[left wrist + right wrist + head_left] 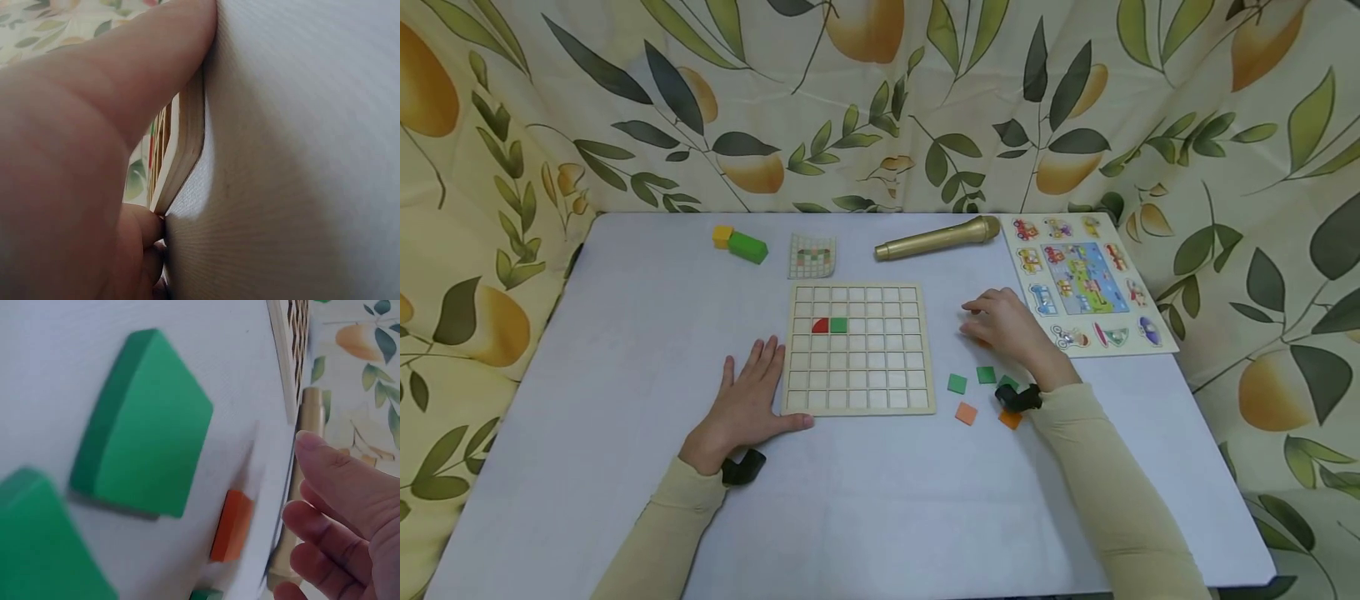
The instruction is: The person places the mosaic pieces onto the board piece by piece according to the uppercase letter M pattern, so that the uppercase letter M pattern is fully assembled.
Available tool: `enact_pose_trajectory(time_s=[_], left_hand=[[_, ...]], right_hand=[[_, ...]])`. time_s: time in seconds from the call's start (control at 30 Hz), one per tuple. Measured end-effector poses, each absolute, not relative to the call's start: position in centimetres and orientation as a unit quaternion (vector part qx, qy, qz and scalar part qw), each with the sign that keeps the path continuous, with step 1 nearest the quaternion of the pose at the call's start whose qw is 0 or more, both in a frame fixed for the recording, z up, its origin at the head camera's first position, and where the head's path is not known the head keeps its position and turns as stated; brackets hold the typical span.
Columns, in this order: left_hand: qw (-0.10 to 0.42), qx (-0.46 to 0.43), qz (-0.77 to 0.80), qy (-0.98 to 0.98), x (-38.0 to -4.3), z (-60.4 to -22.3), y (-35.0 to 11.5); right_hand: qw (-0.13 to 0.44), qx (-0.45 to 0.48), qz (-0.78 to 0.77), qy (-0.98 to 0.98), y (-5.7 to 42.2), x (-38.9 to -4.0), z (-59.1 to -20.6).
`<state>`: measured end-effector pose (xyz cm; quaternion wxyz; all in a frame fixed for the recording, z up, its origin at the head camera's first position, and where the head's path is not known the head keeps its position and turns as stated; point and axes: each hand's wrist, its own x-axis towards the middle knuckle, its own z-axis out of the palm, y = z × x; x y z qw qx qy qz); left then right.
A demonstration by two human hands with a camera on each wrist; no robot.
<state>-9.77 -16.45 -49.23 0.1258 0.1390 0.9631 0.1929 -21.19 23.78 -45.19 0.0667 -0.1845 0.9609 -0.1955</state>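
Observation:
A square wooden grid board [861, 350] lies flat in the middle of the table. On it, a red tile with a rounded corner [821, 326] sits beside a green square tile [838, 325]. My left hand [741, 412] rests on the table with fingers spread, fingertips along the board's left edge and thumb by its near-left corner. My right hand [1003, 329] hovers right of the board, fingers loosely bent, with nothing visible between thumb and fingers in the right wrist view. Loose tiles lie nearer me: green ones [957, 383] and orange ones [966, 413], some partly under the right wrist.
Behind the board lies a small patterned card [812, 257]. A gold microphone [936, 239] lies to its right. The colourful picture puzzle board [1086, 283] sits at the back right. Back left are a green block [748, 247] and a yellow block [722, 237]. Patterned cloth surrounds the table.

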Motion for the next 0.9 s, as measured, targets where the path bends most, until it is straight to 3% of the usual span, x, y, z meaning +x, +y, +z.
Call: enact_pose_trajectory(time_s=[0.9], left_hand=[[0.125,0.14,0.189,0.964,-9.8,-49.4,-16.5]], right_hand=[[0.11,-0.173,-0.196,0.959,26.8,-19.6,-45.5]])
